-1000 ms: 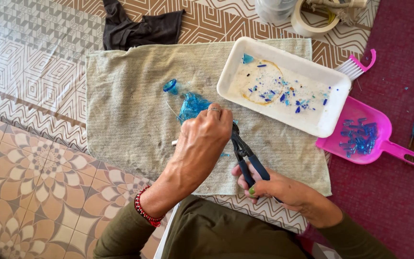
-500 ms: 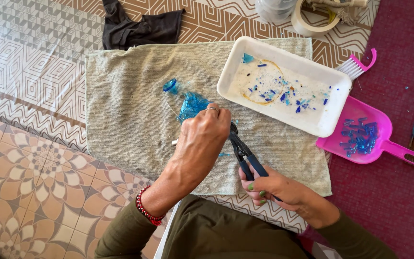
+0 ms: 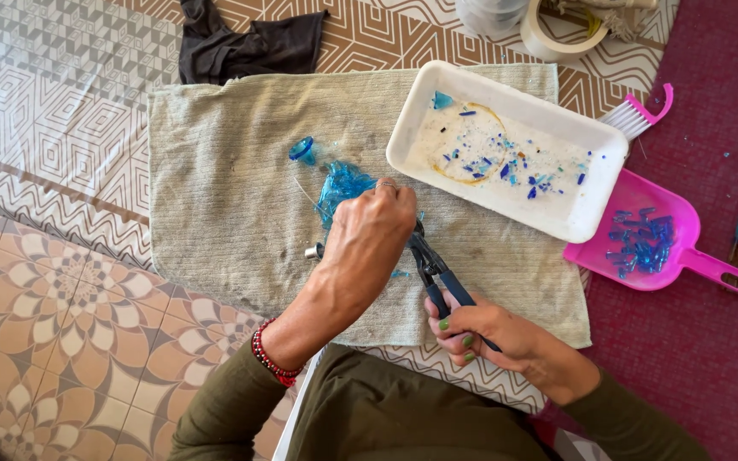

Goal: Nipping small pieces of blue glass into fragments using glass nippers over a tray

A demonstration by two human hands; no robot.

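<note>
My left hand presses down on a broken blue glass bottle lying on a grey-green towel; its neck piece lies just up-left. My right hand grips the dark blue handles of a pair of pliers, whose jaws reach under my left hand at the glass. A small metal tool tip pokes out left of my left hand.
A white tray with blue glass chips sits at the towel's upper right. A pink dustpan holds blue shards, with a pink brush above it. A dark cloth and tape roll lie at the top.
My right hand has shifted slightly on the plier handles; my left hand stays on the blue glass.
</note>
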